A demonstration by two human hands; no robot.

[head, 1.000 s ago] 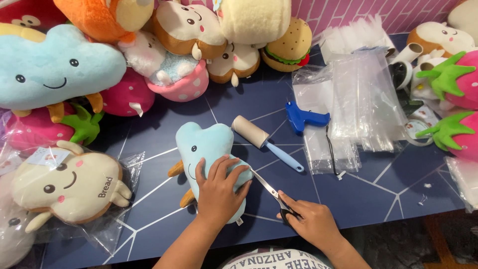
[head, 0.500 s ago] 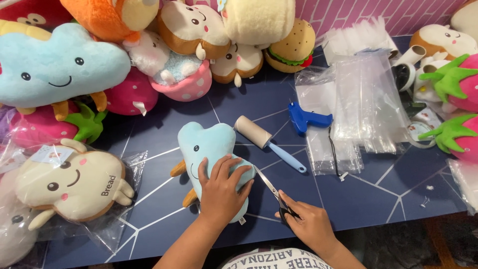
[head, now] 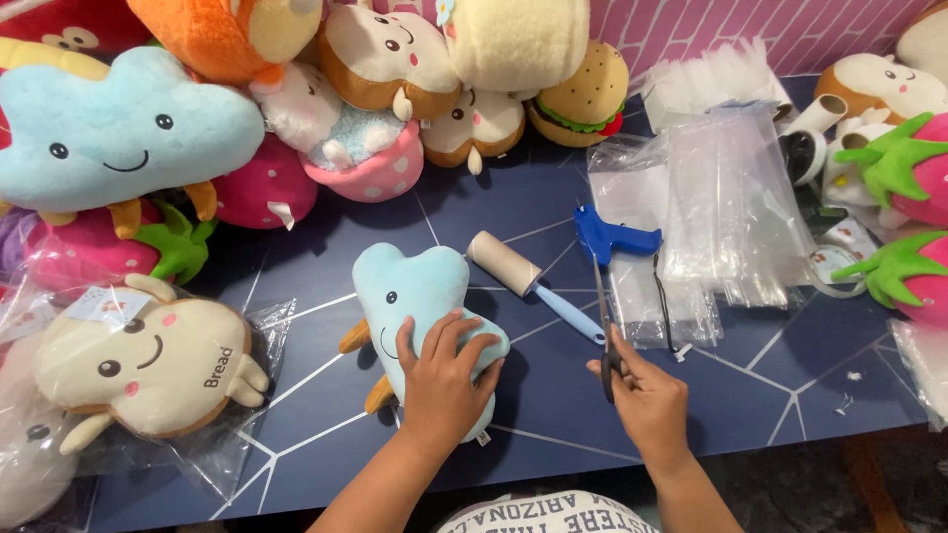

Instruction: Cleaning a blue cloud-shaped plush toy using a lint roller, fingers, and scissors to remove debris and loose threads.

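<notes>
My left hand (head: 441, 377) presses flat on the lower part of a light-blue tooth-shaped plush toy (head: 413, 292) lying on the dark blue table (head: 553, 415). Small orange limbs stick out on the plush's left side. My right hand (head: 647, 397) grips a pair of slim scissors (head: 603, 321) by the handles, blades pointing away from me toward a blue tagging gun (head: 610, 238). The scissors are to the right of the plush and do not touch it. A lint roller (head: 521, 278) with a blue handle lies between the plush and the scissors.
Clear plastic bags (head: 723, 197) are stacked at the right. Plush toys crowd the back and left: a blue cloud (head: 118, 133), a bagged bread plush (head: 148, 367), a burger (head: 585, 99), strawberries (head: 904, 212). The table's near edge is by my arms.
My right hand has swung the scissors from pointing up-left at the plush to pointing straight away, further right. My left hand stays on the plush.
</notes>
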